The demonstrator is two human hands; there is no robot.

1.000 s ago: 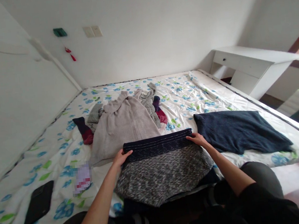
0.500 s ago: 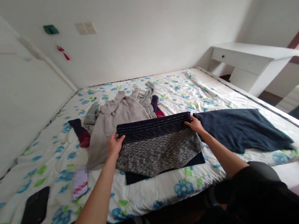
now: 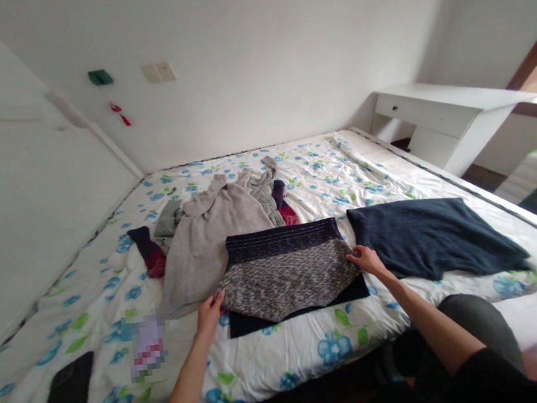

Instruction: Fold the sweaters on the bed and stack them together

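A knitted garment [image 3: 289, 275], speckled grey-brown with a dark navy striped band along its far edge, lies folded on the bed in front of me. My left hand [image 3: 210, 311] pinches its left edge, thumb on top. On the opposite side, my right hand [image 3: 365, 260] grips the right edge between thumb and fingers. Dark navy cloth shows from under the near edge of the knit. Behind it and to the left lies a beige ribbed sweater [image 3: 214, 232], partly covered by the garment. A folded dark navy garment [image 3: 433, 233] rests to the right of my right hand.
The bed has a floral sheet [image 3: 334, 347]. At left lie a black phone [image 3: 66, 398] and a blurred whitish item [image 3: 148, 346]. Grey knitwear [image 3: 265, 192] and navy-maroon pieces [image 3: 148, 251] surround the sweater. A white desk [image 3: 450, 111] stands beyond the bed's right side.
Both hands have moved from the corners of the navy band toward me, down to the sides of the speckled part. The band now lies flatter and looks narrower.
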